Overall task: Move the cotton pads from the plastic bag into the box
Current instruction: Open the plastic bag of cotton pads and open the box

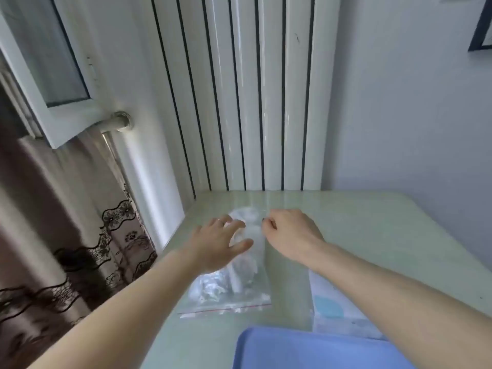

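Our left hand (217, 242) has its fingers spread and loose over the far end of the clear plastic bag (231, 286) with the red zip line. We cannot tell if they touch it. Our right hand (288, 235) is curled, fingertips pinched at the bag's far end. White cotton pads (213, 287) sit inside the bag. The bag lies near the left edge of the pale green table (372, 227). The blue plastic box (314, 350) is at the near edge. The table's far right side is bare.
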The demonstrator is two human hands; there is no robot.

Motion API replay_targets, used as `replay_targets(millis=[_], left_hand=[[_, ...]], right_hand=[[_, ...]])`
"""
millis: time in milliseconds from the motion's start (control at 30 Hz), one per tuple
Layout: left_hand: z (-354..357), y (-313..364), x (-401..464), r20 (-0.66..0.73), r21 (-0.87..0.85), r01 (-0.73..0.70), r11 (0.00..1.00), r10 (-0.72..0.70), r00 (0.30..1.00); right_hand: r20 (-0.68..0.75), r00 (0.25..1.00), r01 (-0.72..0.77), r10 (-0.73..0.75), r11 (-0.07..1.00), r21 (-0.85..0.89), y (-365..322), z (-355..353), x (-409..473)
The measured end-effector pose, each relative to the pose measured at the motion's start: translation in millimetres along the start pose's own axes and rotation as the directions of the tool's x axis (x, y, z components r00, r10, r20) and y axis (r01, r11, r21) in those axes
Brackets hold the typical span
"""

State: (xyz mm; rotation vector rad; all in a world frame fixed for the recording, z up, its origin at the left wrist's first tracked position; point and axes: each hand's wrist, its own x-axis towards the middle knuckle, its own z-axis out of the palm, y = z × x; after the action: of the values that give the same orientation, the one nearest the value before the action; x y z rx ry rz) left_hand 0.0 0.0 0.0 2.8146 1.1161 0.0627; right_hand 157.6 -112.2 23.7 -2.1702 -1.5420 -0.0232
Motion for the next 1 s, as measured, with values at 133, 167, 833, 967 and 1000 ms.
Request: replay_targets(millis=[133,167,833,967,1000], left_hand=[[34,-25,-52,0.02,0.064,-0.145,0.987,0.144,0.989],[43,-34,-63,0.018,0.039,-0.141,0.989,0.14,0.99],[42,-5,-98,-0.219,0.042,-0.217,0.975,0.221,0.95],[51,4,-108,-0.21,-0.158,-0.172,0.972,0.136,0.968],[52,5,-110,-0.211,-0.207,-0.162,0.965,0.117,0.97]], right_hand=[[0.041,0.999,-0.018,0.018,1.0,0.011,-12,28,-40],[0.042,0.999,-0.028,0.027,0.999,0.04,-15,37,-50],[0.154,0.771,-0.386,0.618,0.262,0.884,-46,54,-125],[0.126,0.771,-0.333,0.625,0.226,0.915,-52,51,-139],[0.088,0.787,-0.313,0.611,0.272,0.91,-53,53,-142]])
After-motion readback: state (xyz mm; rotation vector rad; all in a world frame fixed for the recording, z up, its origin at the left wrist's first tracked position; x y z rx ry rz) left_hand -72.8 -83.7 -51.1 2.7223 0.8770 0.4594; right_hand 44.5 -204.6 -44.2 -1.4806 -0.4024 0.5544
